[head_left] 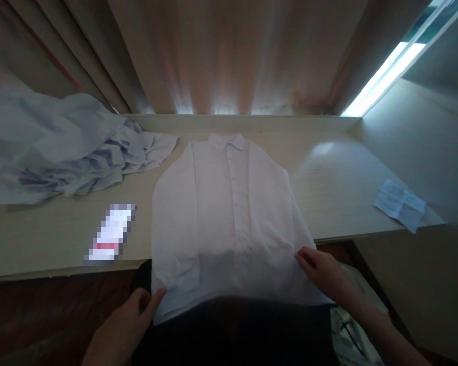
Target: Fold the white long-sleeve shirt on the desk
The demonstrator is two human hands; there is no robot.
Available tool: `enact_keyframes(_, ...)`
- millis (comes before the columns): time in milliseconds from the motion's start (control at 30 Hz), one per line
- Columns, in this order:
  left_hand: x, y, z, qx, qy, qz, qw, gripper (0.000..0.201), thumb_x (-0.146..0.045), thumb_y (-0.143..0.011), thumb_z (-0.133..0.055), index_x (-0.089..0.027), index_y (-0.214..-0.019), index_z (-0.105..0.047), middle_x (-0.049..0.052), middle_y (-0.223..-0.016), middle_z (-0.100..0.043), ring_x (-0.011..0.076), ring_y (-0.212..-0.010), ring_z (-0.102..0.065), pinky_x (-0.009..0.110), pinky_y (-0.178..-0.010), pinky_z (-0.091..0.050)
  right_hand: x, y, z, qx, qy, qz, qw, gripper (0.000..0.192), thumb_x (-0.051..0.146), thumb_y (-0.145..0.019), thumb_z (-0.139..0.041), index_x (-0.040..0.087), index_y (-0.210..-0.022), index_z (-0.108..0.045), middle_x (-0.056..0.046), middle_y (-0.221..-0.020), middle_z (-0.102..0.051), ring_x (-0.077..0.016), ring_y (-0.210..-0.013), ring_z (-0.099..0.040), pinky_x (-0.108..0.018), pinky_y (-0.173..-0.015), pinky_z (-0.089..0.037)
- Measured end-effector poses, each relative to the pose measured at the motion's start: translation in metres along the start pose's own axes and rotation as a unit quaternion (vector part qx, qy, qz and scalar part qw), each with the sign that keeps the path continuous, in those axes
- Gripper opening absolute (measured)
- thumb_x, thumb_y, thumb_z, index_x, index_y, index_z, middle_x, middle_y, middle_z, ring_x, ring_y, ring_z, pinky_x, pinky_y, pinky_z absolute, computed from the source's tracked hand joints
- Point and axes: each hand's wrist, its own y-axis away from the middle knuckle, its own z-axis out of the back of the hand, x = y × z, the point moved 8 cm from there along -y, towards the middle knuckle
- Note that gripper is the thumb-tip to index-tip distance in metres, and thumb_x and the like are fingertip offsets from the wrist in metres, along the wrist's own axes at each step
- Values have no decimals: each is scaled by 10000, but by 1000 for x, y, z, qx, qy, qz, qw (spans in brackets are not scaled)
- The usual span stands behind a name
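Observation:
A white button-up shirt (217, 203) lies front side up, its collar at the far side of the table and its lower part hanging past the near edge over my lap. At the shirt's lower left edge, my left hand (124, 323) is closed, thumb on top of the cloth and the other fingers partly hidden. My right hand (324, 272) pinches the cloth on the right side, near the sleeve and the table edge. Both sleeves lie along the shirt's body, the right one slanting outward a little.
Crumpled white clothes (72, 142) are heaped at the left. A phone-like rectangle (110, 234), pixelated, lies left of the shirt on the pale table (328, 203). Folded paper (400, 201) rests at the right by a side panel. Curtains (232, 56) hang behind.

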Motion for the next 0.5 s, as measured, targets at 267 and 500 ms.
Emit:
enact_keyframes(267, -12, 1, -13, -18, -10, -48, 999, 366, -512, -840, -295, -241, -829, -541, 40, -774, -660, 221, -773, -644, 318, -717, -442, -20, 2, -24, 38, 145, -111, 982, 381, 547, -837, -425, 236, -647, -536, -62, -644, -634, -239, -619, -602, -300, -515, -253)
enact_keyframes(500, -3, -1, -6, -75, -1, -80, 994, 338, -486, -819, -335, -223, -752, -535, 49, -843, -640, 205, -831, -626, 288, -755, -446, -16, 8, -35, 33, 101, -106, 989, 169, 329, -828, -415, 238, -726, -516, -44, -723, -648, -215, -677, -608, -288, -541, -268)
